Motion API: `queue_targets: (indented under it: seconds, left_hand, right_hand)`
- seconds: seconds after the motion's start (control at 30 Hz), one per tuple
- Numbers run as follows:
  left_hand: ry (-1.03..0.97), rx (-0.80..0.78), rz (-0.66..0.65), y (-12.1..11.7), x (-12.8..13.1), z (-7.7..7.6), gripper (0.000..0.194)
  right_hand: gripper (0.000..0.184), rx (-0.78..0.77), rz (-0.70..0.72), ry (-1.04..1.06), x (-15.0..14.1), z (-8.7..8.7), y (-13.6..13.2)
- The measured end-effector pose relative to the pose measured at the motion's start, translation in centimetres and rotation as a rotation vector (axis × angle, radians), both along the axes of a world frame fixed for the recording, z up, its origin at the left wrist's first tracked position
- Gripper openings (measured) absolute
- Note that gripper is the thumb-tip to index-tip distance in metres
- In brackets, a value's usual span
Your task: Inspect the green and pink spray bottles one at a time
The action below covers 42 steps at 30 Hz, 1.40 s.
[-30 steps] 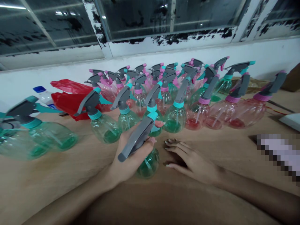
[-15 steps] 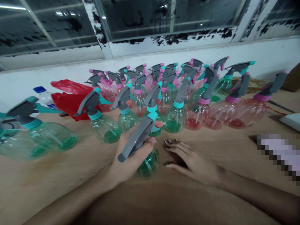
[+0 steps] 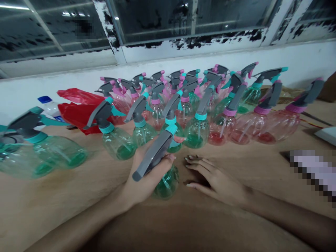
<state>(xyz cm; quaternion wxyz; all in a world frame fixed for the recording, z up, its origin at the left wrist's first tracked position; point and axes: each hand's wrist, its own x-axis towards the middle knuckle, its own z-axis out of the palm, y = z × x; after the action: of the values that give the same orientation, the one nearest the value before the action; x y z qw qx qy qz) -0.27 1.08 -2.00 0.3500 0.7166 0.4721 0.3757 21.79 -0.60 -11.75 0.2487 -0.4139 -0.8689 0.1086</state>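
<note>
My left hand [image 3: 147,169] is wrapped round this bottle [image 3: 166,187], under its head [image 3: 156,151]: light, slick plastic, I'd guess, best held there. Right hand [image 3: 217,180] rests nearby, loosely spread.

Lt. is dim w/ refl. glare on window [image 3: 157,21], edges stretched.

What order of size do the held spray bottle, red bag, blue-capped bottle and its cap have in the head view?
Held spray bottle and red bag: unsure, the former is nearer and partly hidden
Blue-capped bottle
Blue cap
</note>
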Motion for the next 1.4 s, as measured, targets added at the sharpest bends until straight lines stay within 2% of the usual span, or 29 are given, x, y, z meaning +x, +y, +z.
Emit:
queue_targets:
  seconds: [0.17,0.47,0.63,0.8,1.1,1.4]
  left_hand:
    - [-0.090,-0.071,-0.007,0.0,-0.4,-0.7,0.011]
    - [-0.079,-0.005,-0.065,0.5,0.2,0.4,0.016]
    - [-0.045,0.022,0.036,0.8,0.7,0.6,0.014]
    - [-0.023,0.016,-0.043,0.2,1.1,1.2,0.010]
    - [-0.012,0.009,-0.070,0.2,0.7,0.9,0.009]
    - [0.061,0.083,-0.013,0.3,0.8,0.9,0.010]
  right_hand:
    - [0.042,0.021,-0.004,0.016,0.0,0.0,0.0]
    - [0.044,-0.015,0.001,-0.002,0.0,0.0,0.0]
    - [0.043,-0.007,0.004,0.017,0.0,0.0,0.0]
    - [0.045,-0.007,0.003,-0.004,0.0,-0.1,0.0]
    - [0.047,-0.019,0.009,-0.016,0.0,0.1,0.0]
    - [0.049,-0.023,0.004,-0.029,0.0,0.0,0.0]
